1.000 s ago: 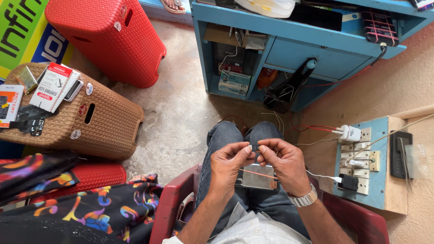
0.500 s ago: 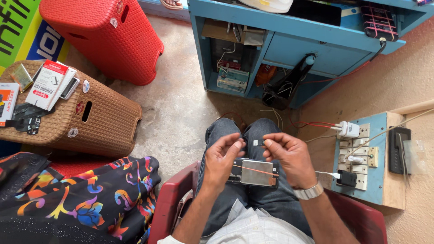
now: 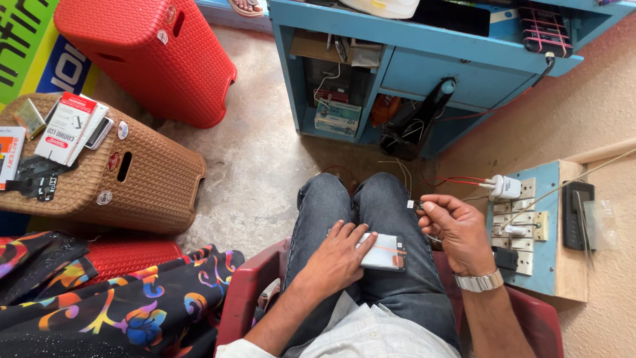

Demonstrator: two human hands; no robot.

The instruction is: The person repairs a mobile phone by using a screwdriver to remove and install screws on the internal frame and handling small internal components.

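The phone (image 3: 384,252) lies flat on your lap, across your jeans (image 3: 391,212). Your left hand (image 3: 338,255) rests on its near end, fingers spread and pressing it down. Your right hand (image 3: 454,229) is raised beside it, pinching a small part (image 3: 412,204) at its fingertips. A socket board (image 3: 530,225) stands just right; a brown basket (image 3: 126,179) sits left.

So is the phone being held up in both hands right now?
No. The phone lies on the lap under the left hand only, while the right hand is off to the side pinching a small part.
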